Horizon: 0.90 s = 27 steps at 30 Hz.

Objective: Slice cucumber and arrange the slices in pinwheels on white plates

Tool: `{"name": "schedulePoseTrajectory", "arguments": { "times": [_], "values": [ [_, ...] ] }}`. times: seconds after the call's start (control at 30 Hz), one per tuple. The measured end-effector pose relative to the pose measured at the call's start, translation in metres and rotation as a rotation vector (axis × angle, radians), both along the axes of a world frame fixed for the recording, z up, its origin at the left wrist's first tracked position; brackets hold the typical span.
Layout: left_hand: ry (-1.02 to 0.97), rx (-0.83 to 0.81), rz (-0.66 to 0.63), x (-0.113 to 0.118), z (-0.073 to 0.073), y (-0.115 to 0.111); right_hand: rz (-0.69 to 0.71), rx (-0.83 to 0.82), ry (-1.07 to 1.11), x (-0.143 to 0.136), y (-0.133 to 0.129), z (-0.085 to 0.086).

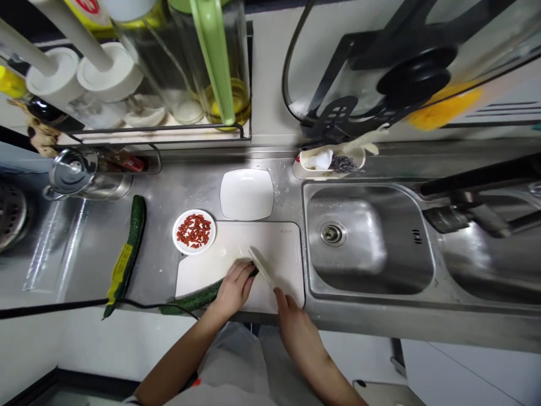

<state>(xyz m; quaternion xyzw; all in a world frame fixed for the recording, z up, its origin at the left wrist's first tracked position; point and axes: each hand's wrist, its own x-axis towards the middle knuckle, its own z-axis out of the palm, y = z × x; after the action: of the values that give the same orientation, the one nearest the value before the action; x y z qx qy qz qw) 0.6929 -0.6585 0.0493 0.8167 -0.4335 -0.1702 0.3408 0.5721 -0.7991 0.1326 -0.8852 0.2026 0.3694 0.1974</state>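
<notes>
A long green cucumber (198, 298) lies across the front of the white cutting board (279, 239), its left end past the board's edge. My left hand (234, 288) is closed over it near its right end. In my right hand (291, 316) is a knife (262, 269), the fingers wrapped round its handle. The blade slants up and to the left, beside the cucumber's dark right tip. Whether the edge touches the cucumber I cannot tell.
A white plate of small red pieces (194, 232) overlaps the board's upper left corner. Behind the board lies a white square dish (247, 194). Another cucumber (134, 231) with a yellow label rests at left. The steel sink (367, 239) is at right, under a black faucet (460, 217).
</notes>
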Motion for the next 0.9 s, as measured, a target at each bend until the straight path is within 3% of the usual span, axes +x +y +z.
{"name": "schedulePoseTrajectory", "arguments": {
  "times": [0.3, 0.9],
  "values": [
    [-0.065, 0.023, -0.008, -0.001, -0.003, 0.000, -0.007, 0.058, 0.021, -0.022, 0.005, 0.012],
    [-0.077, 0.029, -0.012, -0.002, -0.005, 0.001, -0.001, 0.085, 0.085, -0.019, 0.000, 0.020]
  ]
}}
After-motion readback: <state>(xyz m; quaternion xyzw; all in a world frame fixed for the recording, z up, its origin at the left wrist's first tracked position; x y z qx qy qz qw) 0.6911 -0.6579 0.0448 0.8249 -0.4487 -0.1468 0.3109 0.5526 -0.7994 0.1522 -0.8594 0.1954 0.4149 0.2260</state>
